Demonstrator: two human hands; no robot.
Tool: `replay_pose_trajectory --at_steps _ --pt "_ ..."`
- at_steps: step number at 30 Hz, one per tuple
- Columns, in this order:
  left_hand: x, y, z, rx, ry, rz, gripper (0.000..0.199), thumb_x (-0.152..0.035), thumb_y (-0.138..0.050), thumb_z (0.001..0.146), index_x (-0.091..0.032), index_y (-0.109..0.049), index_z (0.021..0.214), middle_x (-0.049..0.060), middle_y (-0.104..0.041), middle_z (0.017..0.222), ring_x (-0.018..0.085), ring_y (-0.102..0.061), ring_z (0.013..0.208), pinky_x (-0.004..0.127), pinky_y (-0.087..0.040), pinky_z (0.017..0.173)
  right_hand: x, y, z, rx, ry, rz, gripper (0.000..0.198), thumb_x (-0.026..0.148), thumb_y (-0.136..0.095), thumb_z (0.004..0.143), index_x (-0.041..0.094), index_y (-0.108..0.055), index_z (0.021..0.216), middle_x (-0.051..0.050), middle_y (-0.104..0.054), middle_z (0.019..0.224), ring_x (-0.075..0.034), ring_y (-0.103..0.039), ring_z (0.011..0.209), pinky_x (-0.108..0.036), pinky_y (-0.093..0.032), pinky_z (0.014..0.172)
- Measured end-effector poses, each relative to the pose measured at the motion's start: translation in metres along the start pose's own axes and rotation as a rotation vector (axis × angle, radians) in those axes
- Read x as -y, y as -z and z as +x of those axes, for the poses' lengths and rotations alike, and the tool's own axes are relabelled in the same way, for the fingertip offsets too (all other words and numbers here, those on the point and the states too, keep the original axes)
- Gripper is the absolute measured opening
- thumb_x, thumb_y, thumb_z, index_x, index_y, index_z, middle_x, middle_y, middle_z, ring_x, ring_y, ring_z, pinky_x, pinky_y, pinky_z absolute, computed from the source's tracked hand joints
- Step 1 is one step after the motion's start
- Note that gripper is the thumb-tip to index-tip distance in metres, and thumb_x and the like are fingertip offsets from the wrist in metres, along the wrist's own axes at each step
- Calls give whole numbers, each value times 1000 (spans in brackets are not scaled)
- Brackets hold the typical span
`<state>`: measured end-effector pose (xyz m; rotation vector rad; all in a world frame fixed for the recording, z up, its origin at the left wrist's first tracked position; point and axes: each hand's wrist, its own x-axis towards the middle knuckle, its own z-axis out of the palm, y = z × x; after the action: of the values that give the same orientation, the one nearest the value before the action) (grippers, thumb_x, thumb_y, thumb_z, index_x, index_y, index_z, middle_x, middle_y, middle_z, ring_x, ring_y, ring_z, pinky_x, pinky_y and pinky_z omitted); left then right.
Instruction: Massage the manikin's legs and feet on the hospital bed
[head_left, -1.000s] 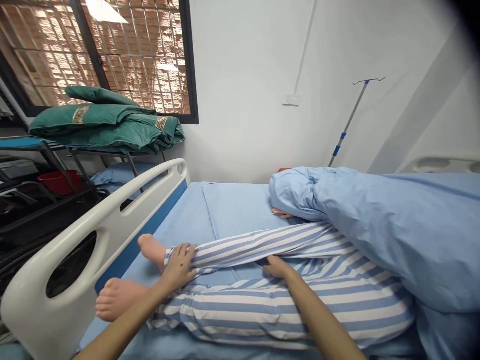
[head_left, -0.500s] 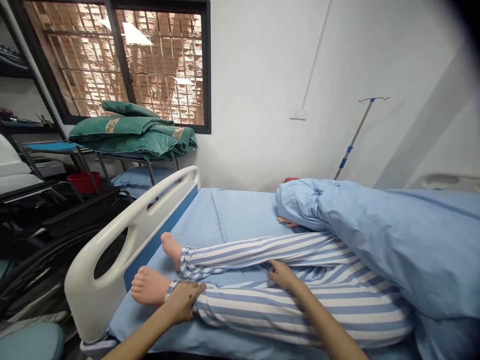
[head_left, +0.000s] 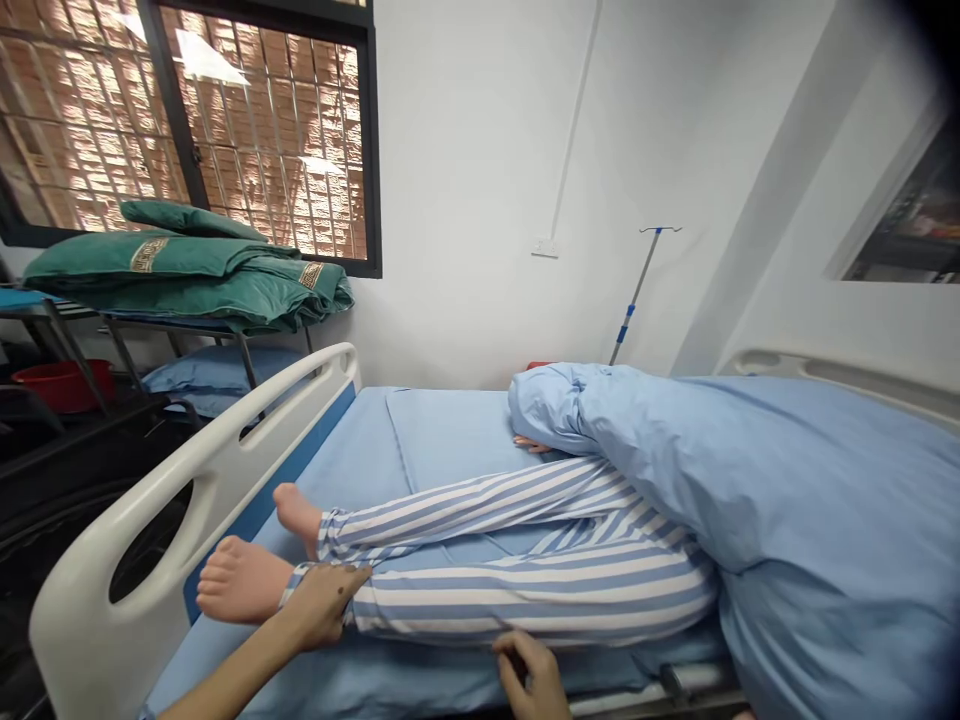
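Near the foot end of the bed, my left hand is wrapped over the near ankle of a manikin-like figure, on the cuff of its blue-and-white striped trousers. The bare near foot sticks out to the left of it, toes up. Farther back, the other foot rests on the sheet. My right hand is at the near side of the knee, fingers half curled and apart from the thumb, with nothing visible in it. Its fingertips are close to the trouser leg; contact is unclear. A blue quilt hides the upper body.
A white footboard bounds the bed on the left. Part of the figure's hand shows under the quilt. Beyond the bed stand an IV pole and a rack piled with green bedding. A bed rail runs along the near edge.
My right hand has left the gap between the legs and come to the near side of the knee. The left hand stays on the ankle. My view has swung right.
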<state>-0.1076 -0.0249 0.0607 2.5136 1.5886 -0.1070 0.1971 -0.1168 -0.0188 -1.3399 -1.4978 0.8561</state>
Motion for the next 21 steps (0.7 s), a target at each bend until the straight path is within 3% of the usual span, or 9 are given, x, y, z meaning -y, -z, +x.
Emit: replay_pose_trajectory --at_steps 5,9,12,16,21 --pt "-6 13 -5 17 15 1 60 -23 -47 55 -28 -42 114 6 -57 100 26 -51 92 38 -36 79 -42 -39 -8 14 -493 433 28 29 -55 56 17 -46 80 2 -53 49 -11 -45 40 -21 -30 43" --pt "-10 16 -8 7 27 1 59 -23 -48 54 -29 -43 113 6 -56 101 26 -50 93 38 -36 80 -41 -46 1 26 -644 743 32 33 -58 51 19 -38 70 1 -57 61 -7 -42 35 -19 -24 36" --pt "-11 22 -8 -2 33 -3 57 -23 -49 53 -31 -46 109 3 -58 99 25 -52 91 37 -37 78 -25 -43 6 37 -655 984 35 35 -63 49 20 -37 67 5 -53 58 -3 -34 32 -18 -22 36" --pt "-10 33 -4 -40 53 3 58 -21 -46 54 -31 -44 111 2 -58 101 25 -51 92 36 -37 79 4 -31 8 17 -565 1110 36 33 -65 52 20 -38 71 7 -49 53 0 -26 30 -17 -17 36" --pt "-27 19 12 -87 65 -20 60 -19 -44 53 -29 -43 113 0 -53 111 22 -46 102 31 -34 86 48 16 6 82 -320 1077 31 34 -59 63 20 -34 72 6 -49 58 1 -23 31 -17 -19 35"
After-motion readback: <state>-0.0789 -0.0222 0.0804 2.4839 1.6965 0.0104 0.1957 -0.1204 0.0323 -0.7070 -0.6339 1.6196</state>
